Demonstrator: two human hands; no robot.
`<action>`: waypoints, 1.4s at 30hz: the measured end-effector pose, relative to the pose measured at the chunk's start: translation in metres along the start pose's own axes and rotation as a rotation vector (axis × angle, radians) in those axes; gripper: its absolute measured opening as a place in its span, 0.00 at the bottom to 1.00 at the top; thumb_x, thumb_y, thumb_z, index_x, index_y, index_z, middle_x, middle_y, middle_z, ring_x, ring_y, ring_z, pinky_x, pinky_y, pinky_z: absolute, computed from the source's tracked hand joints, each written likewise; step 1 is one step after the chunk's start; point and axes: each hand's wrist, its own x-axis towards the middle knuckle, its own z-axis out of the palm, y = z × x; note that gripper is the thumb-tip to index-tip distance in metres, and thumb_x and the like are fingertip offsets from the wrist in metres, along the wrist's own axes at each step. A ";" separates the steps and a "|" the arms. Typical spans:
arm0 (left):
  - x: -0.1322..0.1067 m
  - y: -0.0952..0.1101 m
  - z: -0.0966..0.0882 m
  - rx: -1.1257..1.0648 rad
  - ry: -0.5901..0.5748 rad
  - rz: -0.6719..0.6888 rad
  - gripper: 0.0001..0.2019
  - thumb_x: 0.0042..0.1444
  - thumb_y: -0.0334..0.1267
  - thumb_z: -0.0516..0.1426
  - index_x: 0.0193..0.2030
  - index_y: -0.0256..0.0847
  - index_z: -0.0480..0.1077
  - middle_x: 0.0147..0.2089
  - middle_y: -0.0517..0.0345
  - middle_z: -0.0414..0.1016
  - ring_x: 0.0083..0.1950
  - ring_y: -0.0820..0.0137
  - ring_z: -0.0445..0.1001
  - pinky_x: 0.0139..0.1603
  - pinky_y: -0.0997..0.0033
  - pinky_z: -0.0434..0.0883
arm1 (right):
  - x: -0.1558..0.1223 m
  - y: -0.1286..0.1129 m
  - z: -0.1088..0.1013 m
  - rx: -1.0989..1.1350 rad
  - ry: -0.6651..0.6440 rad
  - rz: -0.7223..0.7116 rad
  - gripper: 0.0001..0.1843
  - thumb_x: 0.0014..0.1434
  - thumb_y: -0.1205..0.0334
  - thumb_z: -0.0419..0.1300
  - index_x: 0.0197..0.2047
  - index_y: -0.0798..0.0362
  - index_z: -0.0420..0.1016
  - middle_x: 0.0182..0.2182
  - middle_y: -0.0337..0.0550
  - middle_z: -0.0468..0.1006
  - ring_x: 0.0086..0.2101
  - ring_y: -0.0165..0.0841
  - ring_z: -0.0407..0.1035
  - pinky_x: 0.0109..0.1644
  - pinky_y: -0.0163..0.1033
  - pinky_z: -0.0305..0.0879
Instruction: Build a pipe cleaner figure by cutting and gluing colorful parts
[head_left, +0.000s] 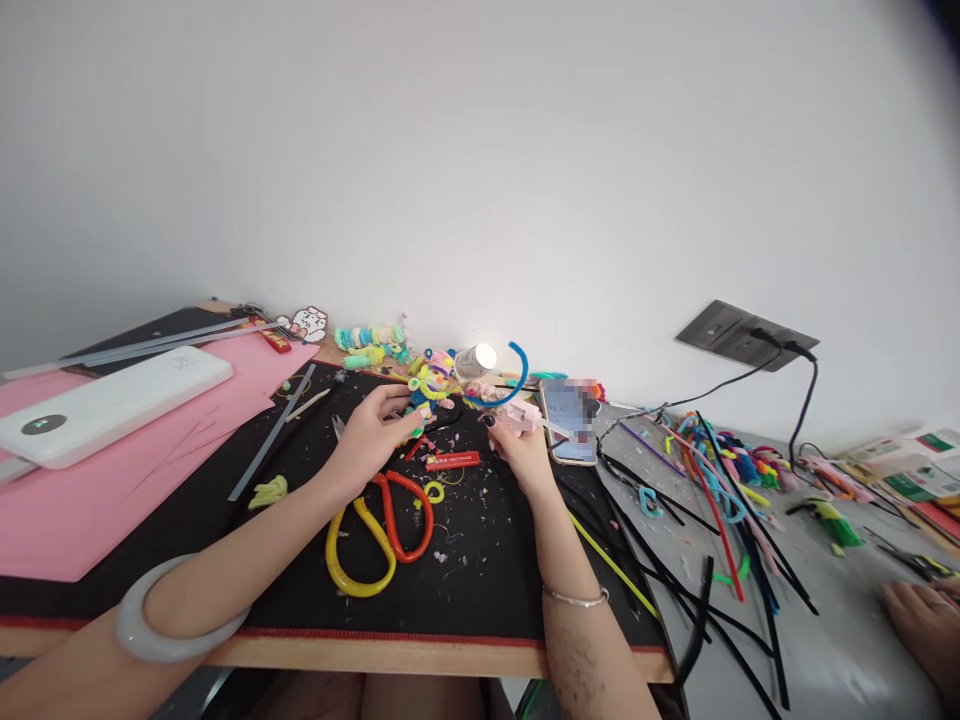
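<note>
My left hand [375, 430] is closed on a small colourful pipe-cleaner figure [430, 385] of yellow, green and blue loops, held just above the black mat [480, 560]. My right hand [517, 440] grips a small pink tool [520, 417] close to the figure's right side. A curved blue pipe cleaner [516, 375] arcs up between the figure and the pink tool. Under my left wrist lie scissors with one yellow and one red handle [382, 535]. A red label strip [452, 461] lies on the mat between my hands.
A phone [570, 425] lies right of my right hand. Several loose pipe cleaners [720, 500] sprawl over the grey table on the right. A white power bank [105, 405] rests on pink paper [82, 490] at left. Another person's hand [926, 620] shows at the far right. A wall socket [746, 335] holds cables.
</note>
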 end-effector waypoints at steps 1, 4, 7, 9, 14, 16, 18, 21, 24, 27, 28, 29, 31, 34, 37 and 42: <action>0.000 -0.001 0.000 0.022 -0.012 0.007 0.26 0.45 0.50 0.62 0.49 0.40 0.65 0.52 0.46 0.71 0.49 0.60 0.73 0.43 0.64 0.73 | 0.000 0.000 0.000 0.006 -0.007 -0.005 0.14 0.50 0.52 0.61 0.28 0.53 0.64 0.16 0.31 0.63 0.18 0.24 0.54 0.20 0.31 0.50; 0.000 -0.003 0.000 0.059 -0.019 0.031 0.26 0.44 0.51 0.62 0.49 0.40 0.65 0.51 0.47 0.72 0.46 0.61 0.74 0.42 0.63 0.73 | 0.000 0.000 0.000 -0.010 -0.031 -0.010 0.14 0.50 0.51 0.60 0.29 0.54 0.65 0.16 0.32 0.63 0.17 0.24 0.54 0.19 0.31 0.49; 0.000 -0.005 0.000 0.064 -0.021 0.053 0.26 0.44 0.50 0.62 0.48 0.41 0.66 0.50 0.47 0.72 0.44 0.61 0.74 0.43 0.63 0.73 | 0.001 0.001 0.000 -0.031 -0.049 -0.003 0.15 0.50 0.50 0.60 0.29 0.54 0.66 0.16 0.32 0.64 0.16 0.23 0.53 0.18 0.30 0.48; 0.000 -0.005 0.001 0.063 -0.029 0.066 0.25 0.44 0.50 0.62 0.48 0.41 0.66 0.50 0.48 0.73 0.45 0.61 0.74 0.44 0.62 0.72 | 0.001 0.001 0.001 -0.031 -0.051 0.000 0.15 0.50 0.50 0.60 0.30 0.54 0.66 0.15 0.32 0.64 0.16 0.23 0.54 0.18 0.30 0.48; 0.001 -0.005 0.002 0.084 -0.047 0.084 0.24 0.45 0.48 0.61 0.47 0.40 0.66 0.50 0.49 0.72 0.46 0.63 0.74 0.47 0.62 0.71 | 0.001 0.000 0.001 -0.022 -0.064 0.011 0.15 0.51 0.50 0.60 0.29 0.54 0.66 0.15 0.31 0.63 0.15 0.23 0.53 0.18 0.31 0.49; 0.001 -0.005 0.002 0.089 -0.047 0.083 0.24 0.45 0.48 0.61 0.47 0.40 0.66 0.50 0.49 0.73 0.45 0.63 0.74 0.48 0.62 0.71 | 0.001 0.000 0.001 -0.018 -0.069 0.013 0.15 0.51 0.50 0.60 0.29 0.53 0.66 0.15 0.31 0.63 0.15 0.23 0.52 0.19 0.31 0.49; 0.001 -0.005 0.002 0.088 -0.048 0.082 0.24 0.45 0.48 0.61 0.47 0.40 0.66 0.50 0.49 0.73 0.45 0.62 0.74 0.47 0.61 0.71 | 0.000 0.000 0.001 -0.014 -0.068 0.008 0.14 0.51 0.51 0.60 0.29 0.53 0.65 0.15 0.31 0.63 0.15 0.23 0.53 0.19 0.31 0.48; 0.000 -0.005 0.002 0.088 -0.048 0.089 0.24 0.45 0.48 0.61 0.47 0.40 0.66 0.49 0.49 0.73 0.45 0.62 0.74 0.48 0.60 0.71 | 0.000 0.000 0.001 -0.020 -0.064 -0.001 0.14 0.51 0.52 0.60 0.29 0.54 0.65 0.15 0.31 0.63 0.16 0.23 0.53 0.19 0.31 0.47; 0.001 -0.005 0.002 0.084 -0.041 0.090 0.23 0.45 0.48 0.62 0.47 0.41 0.67 0.49 0.49 0.73 0.45 0.62 0.74 0.47 0.60 0.71 | 0.000 0.001 0.000 -0.036 -0.061 -0.006 0.14 0.52 0.52 0.60 0.28 0.54 0.65 0.15 0.31 0.62 0.16 0.23 0.52 0.19 0.31 0.47; 0.001 -0.005 0.002 0.080 -0.035 0.088 0.23 0.44 0.48 0.62 0.46 0.41 0.67 0.49 0.50 0.74 0.45 0.61 0.75 0.47 0.60 0.71 | 0.001 0.003 -0.001 -0.044 -0.060 -0.005 0.14 0.52 0.52 0.59 0.28 0.54 0.66 0.15 0.31 0.62 0.16 0.24 0.53 0.20 0.31 0.47; 0.001 -0.005 0.001 0.083 -0.035 0.089 0.24 0.44 0.48 0.62 0.46 0.41 0.67 0.49 0.50 0.74 0.45 0.61 0.74 0.47 0.60 0.71 | 0.001 0.004 -0.001 -0.045 -0.061 -0.006 0.14 0.52 0.52 0.59 0.28 0.54 0.66 0.15 0.31 0.62 0.17 0.24 0.53 0.20 0.31 0.47; 0.001 -0.005 0.001 0.088 -0.035 0.090 0.24 0.44 0.48 0.62 0.47 0.41 0.67 0.49 0.49 0.74 0.45 0.61 0.74 0.48 0.60 0.71 | 0.001 0.005 -0.001 -0.045 -0.060 -0.007 0.14 0.52 0.52 0.59 0.28 0.54 0.66 0.15 0.31 0.62 0.17 0.24 0.54 0.20 0.31 0.48; 0.001 -0.005 0.001 0.101 -0.041 0.090 0.24 0.45 0.48 0.61 0.47 0.41 0.66 0.49 0.49 0.73 0.46 0.61 0.74 0.48 0.60 0.70 | 0.001 0.006 -0.002 -0.047 -0.054 -0.009 0.14 0.52 0.52 0.59 0.28 0.54 0.66 0.15 0.31 0.62 0.17 0.24 0.54 0.20 0.31 0.48; 0.000 -0.003 0.001 0.115 -0.051 0.087 0.24 0.46 0.49 0.61 0.48 0.40 0.66 0.50 0.48 0.73 0.47 0.60 0.74 0.49 0.58 0.70 | 0.002 0.007 -0.002 -0.059 -0.053 -0.005 0.15 0.52 0.51 0.59 0.28 0.55 0.66 0.16 0.31 0.62 0.17 0.24 0.54 0.21 0.31 0.49; 0.000 -0.003 0.001 0.109 -0.051 0.083 0.25 0.45 0.50 0.61 0.48 0.40 0.65 0.50 0.48 0.72 0.47 0.59 0.74 0.50 0.56 0.70 | 0.002 0.008 -0.003 -0.068 -0.052 -0.006 0.15 0.52 0.50 0.59 0.28 0.55 0.66 0.16 0.31 0.62 0.17 0.24 0.54 0.21 0.31 0.49; 0.001 -0.005 0.000 0.117 -0.050 0.086 0.26 0.44 0.50 0.61 0.48 0.40 0.66 0.51 0.47 0.72 0.47 0.59 0.74 0.49 0.55 0.70 | 0.003 0.009 -0.003 -0.083 -0.041 -0.010 0.15 0.52 0.50 0.59 0.29 0.55 0.67 0.16 0.31 0.62 0.17 0.24 0.55 0.21 0.31 0.50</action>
